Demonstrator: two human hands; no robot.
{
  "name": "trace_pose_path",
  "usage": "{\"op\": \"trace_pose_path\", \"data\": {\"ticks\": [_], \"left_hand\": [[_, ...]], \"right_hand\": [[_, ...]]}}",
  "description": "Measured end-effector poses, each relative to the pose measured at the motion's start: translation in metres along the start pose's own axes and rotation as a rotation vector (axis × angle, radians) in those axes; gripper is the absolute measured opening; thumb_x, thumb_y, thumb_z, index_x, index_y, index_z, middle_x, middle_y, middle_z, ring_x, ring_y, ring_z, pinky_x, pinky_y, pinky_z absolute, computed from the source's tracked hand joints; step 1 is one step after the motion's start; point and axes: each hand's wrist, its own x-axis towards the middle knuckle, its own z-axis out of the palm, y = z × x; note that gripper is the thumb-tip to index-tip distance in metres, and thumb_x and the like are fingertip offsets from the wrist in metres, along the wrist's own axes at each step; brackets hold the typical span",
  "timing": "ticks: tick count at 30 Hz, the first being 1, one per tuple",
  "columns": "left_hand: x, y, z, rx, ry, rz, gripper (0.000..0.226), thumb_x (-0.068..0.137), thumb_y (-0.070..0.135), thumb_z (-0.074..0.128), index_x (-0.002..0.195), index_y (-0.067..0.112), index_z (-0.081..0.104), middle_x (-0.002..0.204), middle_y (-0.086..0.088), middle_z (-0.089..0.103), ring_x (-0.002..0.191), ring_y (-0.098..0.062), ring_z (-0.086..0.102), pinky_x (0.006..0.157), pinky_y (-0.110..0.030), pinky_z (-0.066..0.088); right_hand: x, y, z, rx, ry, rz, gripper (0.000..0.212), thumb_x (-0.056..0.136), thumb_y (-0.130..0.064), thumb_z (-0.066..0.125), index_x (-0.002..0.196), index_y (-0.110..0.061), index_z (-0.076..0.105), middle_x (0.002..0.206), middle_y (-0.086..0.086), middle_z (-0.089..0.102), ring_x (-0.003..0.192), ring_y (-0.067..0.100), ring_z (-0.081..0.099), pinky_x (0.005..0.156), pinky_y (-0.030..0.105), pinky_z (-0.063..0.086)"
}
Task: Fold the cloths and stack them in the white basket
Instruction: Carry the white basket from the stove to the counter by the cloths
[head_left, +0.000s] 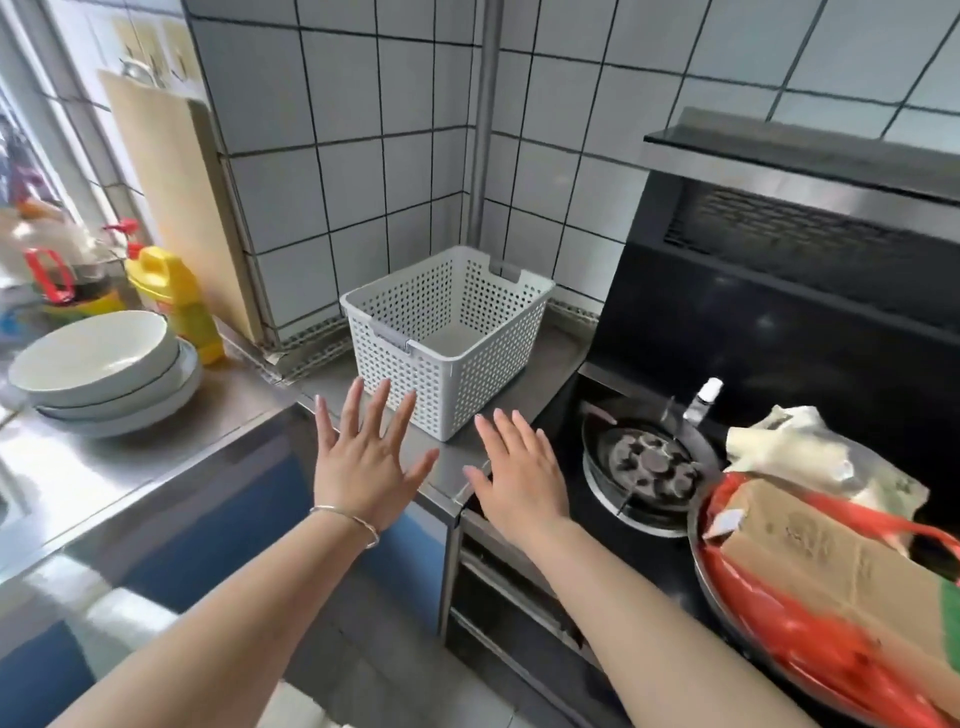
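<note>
The white basket (447, 332) is sitting in the middle of the frame on the steel counter (130, 467), tucked near the tiled corner, and it's showing a bare floor inside, nothing lying in it as far as I can see. Both hands are hovering just below it, palms down. The left hand (363, 457) is spreading its fingers wide, holding nothing, with its fingertips overlapping the basket's near corner in the picture, though I can't tell if they're actually touching it. A thin bracelet (345, 522) is sitting on that wrist. The right hand (519, 478) is lying flat with fingers straight and closer together, also holding nothing, over the counter's edge next to the gas burner (647, 462). At the left of the frame a stack of pale bowls (104, 371) is resting on the counter, with a yellow bottle (176, 301) just behind it and a wooden cutting board (176, 197) leaning against the wall. Lower right, a cardboard box (831, 561) wrapped in a red bag (789, 639) is sitting in a metal pan.
</note>
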Motion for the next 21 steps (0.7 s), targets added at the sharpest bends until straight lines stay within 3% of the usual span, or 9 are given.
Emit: {"op": "trace_pose_path", "data": {"ticks": [9,12,15,17,21], "left_hand": [[0.122,0.0,0.03,-0.054,-0.047,-0.15,0.069,0.087,0.067,0.015,0.146,0.034,0.007,0.157,-0.001,0.01,0.145,-0.024,-0.005,0.113,-0.052,-0.012],[0.167,0.005,0.041,-0.128,-0.068,-0.266,0.066,0.088,0.063,0.023,0.145,0.031,0.014,0.155,-0.003,0.018,0.145,-0.025,0.003,0.115,-0.052,-0.002],[0.209,0.011,0.053,-0.209,-0.056,-0.366,0.064,0.088,0.058,0.033,0.144,0.028,0.02,0.15,-0.006,0.025,0.14,-0.028,0.018,0.114,-0.047,0.02],[0.235,0.015,0.058,-0.302,-0.009,-0.494,0.063,0.087,0.05,0.044,0.142,0.025,0.026,0.147,-0.007,0.027,0.134,-0.03,0.024,0.109,-0.044,0.03],[0.262,0.025,0.065,-0.511,0.133,-0.883,0.066,0.081,0.029,0.058,0.14,0.022,0.028,0.145,-0.008,0.021,0.131,-0.031,0.021,0.108,-0.043,0.028]], "right_hand": [[0.148,0.042,0.002,0.016,0.007,-0.07,0.06,0.096,-0.043,0.035,0.148,-0.02,0.017,0.157,0.004,0.015,0.145,0.021,0.005,0.118,0.041,0.007],[0.207,0.065,0.002,0.019,0.009,-0.097,0.059,0.095,-0.042,0.036,0.148,-0.021,0.019,0.156,0.004,0.017,0.145,0.022,0.008,0.117,0.042,0.008],[0.27,0.093,-0.003,0.024,0.023,-0.087,0.059,0.095,-0.04,0.039,0.147,-0.019,0.021,0.155,0.004,0.02,0.144,0.022,0.012,0.117,0.042,0.013],[0.315,0.115,-0.006,0.035,0.038,-0.055,0.058,0.093,-0.034,0.044,0.145,-0.016,0.025,0.153,0.006,0.025,0.141,0.025,0.019,0.114,0.042,0.022],[0.387,0.152,-0.01,0.026,0.073,0.02,0.055,0.089,-0.027,0.051,0.139,-0.015,0.035,0.142,0.011,0.04,0.131,0.03,0.033,0.105,0.041,0.032]]}}
